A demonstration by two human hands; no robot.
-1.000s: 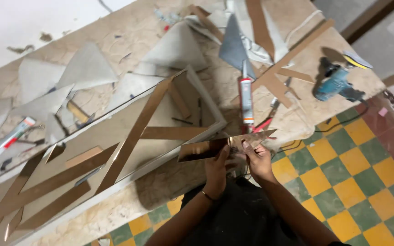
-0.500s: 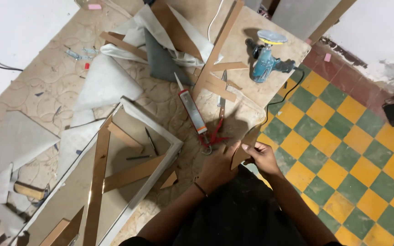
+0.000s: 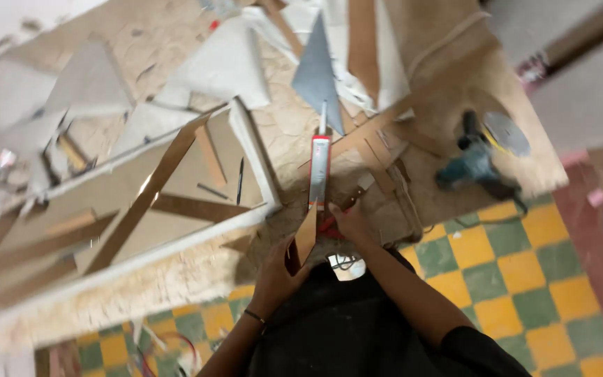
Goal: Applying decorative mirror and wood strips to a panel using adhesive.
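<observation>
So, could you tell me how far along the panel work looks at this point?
Done: several brown strips already lie across the white-framed panel. In hand: the left hand holds a small brown strip piece, while the right hand rests at the red handle of the caulking gun on the workbench. Left: loose strips lie unplaced beside the blue power tool.

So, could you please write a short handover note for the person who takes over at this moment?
Left hand: holds a thin brown wood strip, upright.
Right hand: at the rear end of the caulk gun, which lies on the board; the grip itself is blurred.
Nearby: white frame with brown strips to the left, blue power tool to the right.
Done: strip is picked up.
Left: no sealant is visible on the strip yet.
</observation>
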